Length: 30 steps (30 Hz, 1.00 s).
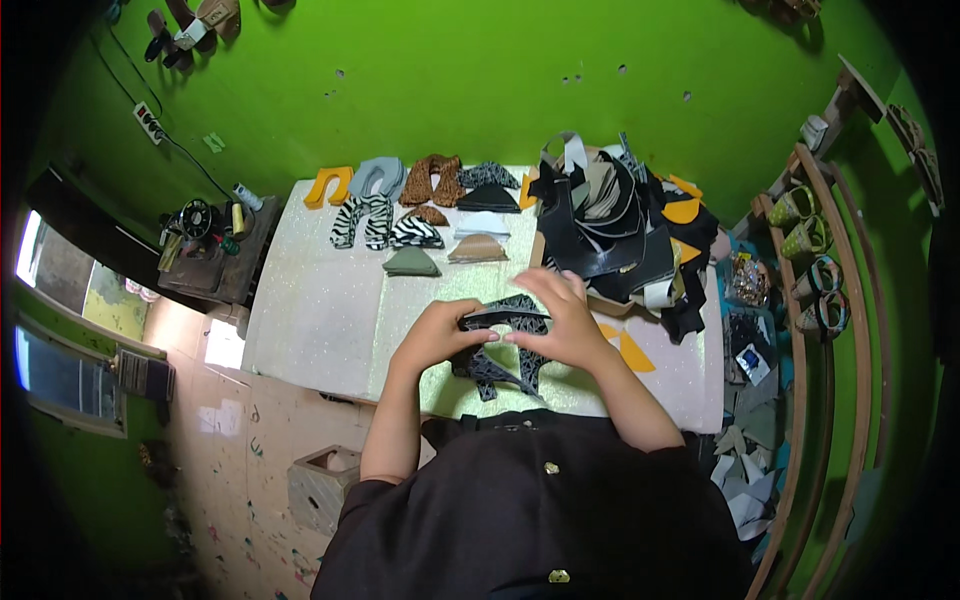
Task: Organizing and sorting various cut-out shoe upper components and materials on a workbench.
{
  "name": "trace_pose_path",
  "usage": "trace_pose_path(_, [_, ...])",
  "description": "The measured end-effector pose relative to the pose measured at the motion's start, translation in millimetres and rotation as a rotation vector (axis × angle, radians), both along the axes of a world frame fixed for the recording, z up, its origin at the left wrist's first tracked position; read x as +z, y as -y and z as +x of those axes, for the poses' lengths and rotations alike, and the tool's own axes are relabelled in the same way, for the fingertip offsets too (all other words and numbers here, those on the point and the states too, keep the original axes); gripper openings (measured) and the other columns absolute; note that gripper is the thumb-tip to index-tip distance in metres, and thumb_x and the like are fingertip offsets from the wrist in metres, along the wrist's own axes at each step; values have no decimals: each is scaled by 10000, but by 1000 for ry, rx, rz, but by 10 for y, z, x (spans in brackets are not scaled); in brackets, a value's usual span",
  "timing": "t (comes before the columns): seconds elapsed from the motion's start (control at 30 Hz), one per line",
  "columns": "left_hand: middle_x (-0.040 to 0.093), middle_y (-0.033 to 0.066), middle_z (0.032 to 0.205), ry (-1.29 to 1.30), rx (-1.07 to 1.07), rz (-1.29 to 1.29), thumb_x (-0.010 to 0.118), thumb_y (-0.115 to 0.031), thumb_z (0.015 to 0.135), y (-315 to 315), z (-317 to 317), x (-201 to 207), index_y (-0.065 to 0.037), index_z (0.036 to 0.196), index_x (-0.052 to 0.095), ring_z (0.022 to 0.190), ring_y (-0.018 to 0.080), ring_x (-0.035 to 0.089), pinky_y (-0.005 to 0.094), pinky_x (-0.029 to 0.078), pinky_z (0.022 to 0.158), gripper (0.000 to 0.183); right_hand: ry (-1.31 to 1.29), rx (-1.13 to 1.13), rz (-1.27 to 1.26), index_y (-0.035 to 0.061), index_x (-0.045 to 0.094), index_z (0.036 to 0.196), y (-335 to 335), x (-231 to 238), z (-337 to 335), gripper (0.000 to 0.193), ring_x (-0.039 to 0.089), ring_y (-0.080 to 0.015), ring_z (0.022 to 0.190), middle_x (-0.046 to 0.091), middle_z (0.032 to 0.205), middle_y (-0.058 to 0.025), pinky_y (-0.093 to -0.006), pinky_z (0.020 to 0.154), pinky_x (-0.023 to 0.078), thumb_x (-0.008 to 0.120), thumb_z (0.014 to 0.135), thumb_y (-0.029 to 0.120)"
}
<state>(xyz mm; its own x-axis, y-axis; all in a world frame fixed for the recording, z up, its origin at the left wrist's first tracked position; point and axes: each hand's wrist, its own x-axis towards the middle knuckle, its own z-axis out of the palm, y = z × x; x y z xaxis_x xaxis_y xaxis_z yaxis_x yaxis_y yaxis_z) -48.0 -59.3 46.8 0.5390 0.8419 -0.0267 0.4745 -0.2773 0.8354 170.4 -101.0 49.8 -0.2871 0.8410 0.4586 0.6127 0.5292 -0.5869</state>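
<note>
Both my hands are at a small stack of black-and-grey patterned U-shaped pieces (530, 372) over the near middle of the table. My left hand (440, 335) pinches the stack's left side, its thumb pointing inward. On the other side, my right hand (562, 325) curves round the stack, thumb against the inner edge and upper fingers lifted. The two thumb tips almost meet over the gap in the pieces. Just beyond lie a green half-round stack (411, 262), a tan one (478, 248) and a white one (482, 226). How the right fingers touch the underside is hidden.
The white table (310, 330) also bears zebra (345, 222), leopard (434, 182), grey (378, 178) and yellow (328, 187) pieces. A large heap of black scraps (625, 235) fills its right. A sewing machine (195, 220) stands left; a wooden rack with sandals (815, 235) stands right.
</note>
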Motion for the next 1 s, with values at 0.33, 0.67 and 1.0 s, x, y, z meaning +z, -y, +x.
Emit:
trace_pose_path(0.33, [618, 45, 809, 676, 469, -400, 687, -15, 774, -244, -321, -864, -23, 1117, 521, 712, 96, 599, 205, 488, 620, 381, -745, -312, -534, 35, 492, 967, -30, -1310, -66, 205, 488, -84, 557, 515, 650, -16, -260, 519, 381, 584, 872, 193])
trace_pose_path(0.67, [625, 68, 817, 81, 593, 49, 708, -98, 754, -227, -34, -1656, -18, 990, 608, 664, 121, 574, 251, 468, 613, 268, -191, -524, -416, 126, 517, 986, 29, -1758, -30, 166, 580, -233, 665, 569, 631, -40, -364, 766, 334, 577, 845, 190])
trace_pose_path(1.0, [582, 195, 1061, -171, 584, 220, 677, -150, 766, -187, 0, -1763, -22, 1005, 605, 940, 318, 555, 361, 447, 787, 281, 107, -530, -252, 148, 566, 1000, -4, -1838, -36, 170, 571, -232, 853, 617, 919, -56, -399, 777, 300, 570, 832, 180])
